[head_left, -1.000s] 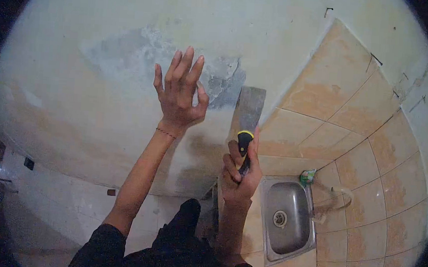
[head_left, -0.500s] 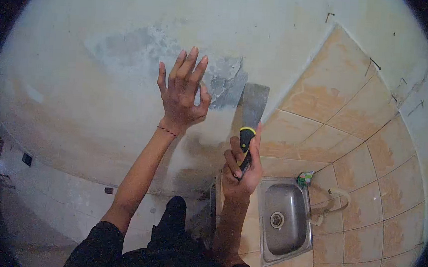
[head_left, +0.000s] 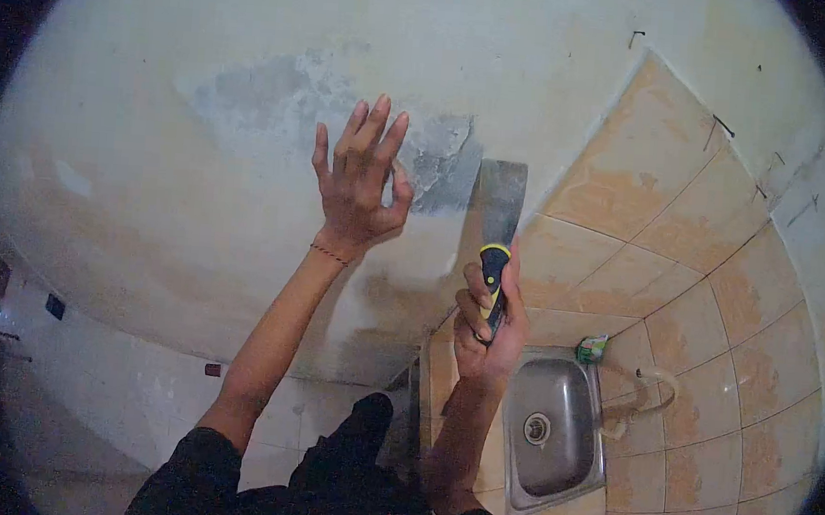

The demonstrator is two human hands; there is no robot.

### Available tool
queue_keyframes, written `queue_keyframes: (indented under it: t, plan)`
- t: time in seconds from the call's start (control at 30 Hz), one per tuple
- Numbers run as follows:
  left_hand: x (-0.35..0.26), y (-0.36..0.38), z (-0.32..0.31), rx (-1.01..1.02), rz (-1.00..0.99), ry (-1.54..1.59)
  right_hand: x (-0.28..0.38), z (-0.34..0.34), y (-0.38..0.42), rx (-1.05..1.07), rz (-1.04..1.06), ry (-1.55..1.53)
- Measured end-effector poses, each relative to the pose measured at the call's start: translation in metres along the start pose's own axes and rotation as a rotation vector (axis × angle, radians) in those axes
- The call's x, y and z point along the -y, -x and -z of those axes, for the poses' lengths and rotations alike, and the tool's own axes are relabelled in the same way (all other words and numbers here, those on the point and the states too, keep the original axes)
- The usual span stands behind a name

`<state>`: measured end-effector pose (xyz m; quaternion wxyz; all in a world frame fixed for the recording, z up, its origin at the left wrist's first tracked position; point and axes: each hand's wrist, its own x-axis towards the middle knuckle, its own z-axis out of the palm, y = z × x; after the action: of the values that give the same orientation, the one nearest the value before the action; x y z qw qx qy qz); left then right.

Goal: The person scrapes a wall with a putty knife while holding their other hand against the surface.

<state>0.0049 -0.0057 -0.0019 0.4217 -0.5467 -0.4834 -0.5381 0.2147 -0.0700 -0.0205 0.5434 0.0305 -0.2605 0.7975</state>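
My right hand (head_left: 492,325) is wrapped round the black and yellow handle of a putty knife (head_left: 501,202). The knife points upward, and its broad, dusty grey blade is by the wall just right of the bare patch; whether it touches is hard to tell. Fingers spread, my left hand (head_left: 365,182) is at the wall (head_left: 196,204) and appears to rest against it, holding nothing. It covers the middle of a grey patch (head_left: 262,84) where the paint has come off. Cracked, flaking edges (head_left: 444,154) show between my left hand and the blade.
A steel sink (head_left: 554,425) is set in the tiled counter at lower right, with a green packet (head_left: 592,349) at its back corner and a pale curved tap (head_left: 652,384) beside it. Orange-patterned tiles (head_left: 618,191) cover the right-hand wall. Nails (head_left: 723,126) stick out above them.
My right hand and the putty knife have shifted slightly to the right. My left hand stays at the same place on the wall. The view has moved a little.
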Motion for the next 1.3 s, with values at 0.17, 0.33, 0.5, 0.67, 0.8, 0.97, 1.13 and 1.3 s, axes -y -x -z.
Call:
queue_keyframes:
  t: [0.17, 0.33, 0.5, 0.67, 0.8, 0.97, 1.13, 1.3]
  plan:
    - [0.003, 0.001, -0.003, -0.005, -0.04, -0.022, -0.001, -0.006, 0.002, -0.073, 0.025, 0.059]
    - [0.0, 0.0, -0.003, -0.024, -0.005, 0.015, 0.0, -0.011, 0.0, -0.08, 0.03, 0.083]
    - [0.001, -0.001, -0.003, -0.027, -0.015, 0.007, -0.005, -0.003, 0.005, -0.093, -0.004, 0.039]
    - [0.0, 0.0, -0.003, -0.024, -0.013, 0.005, -0.007, -0.009, 0.0, -0.118, 0.013, 0.066]
    - [0.001, -0.002, -0.003, -0.023, -0.019, 0.017, -0.005, -0.009, 0.003, -0.122, 0.021, 0.141]
    - [0.002, 0.001, -0.004, -0.022, -0.018, -0.005, 0.0, -0.009, -0.001, -0.107, 0.025, 0.174]
    - [0.003, 0.0, -0.004, -0.018, -0.021, 0.021, 0.007, -0.008, 0.001, -0.088, 0.007, 0.218]
    - [0.0, 0.0, -0.004, -0.02, -0.017, 0.012, 0.005, -0.014, 0.0, -0.145, 0.017, 0.248]
